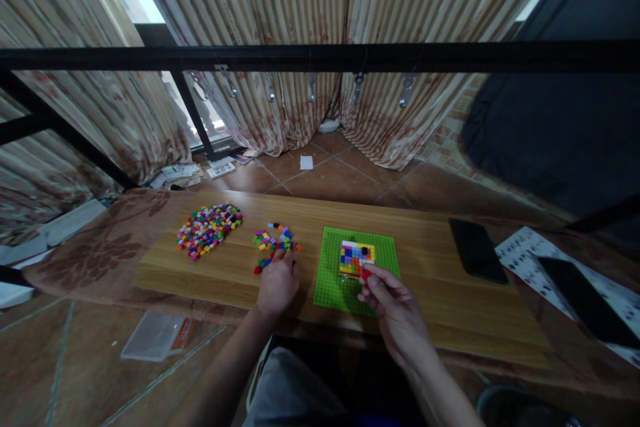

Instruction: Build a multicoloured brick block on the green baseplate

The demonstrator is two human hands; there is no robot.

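My right hand (395,303) pinches a small red building brick (366,275) between thumb and fingertips, just over the near edge of a multicoloured brick build (349,257). That build is a roughly square block of white, yellow, blue, red and orange bricks, fixed on a green studded baseplate (330,293). My left hand (279,283) rests at the near side of a small loose group of bricks (270,238). Its fingers are curled down among them; what they hold, if anything, is hidden.
A larger heap of mixed bricks (209,228) lies at the wooden board's (450,307) left. A black phone (477,250) sits right, beside a printed sheet (525,253) with another dark device (590,300). A black rail (320,59) crosses behind. A clear plastic lid or box (154,335) is on the floor.
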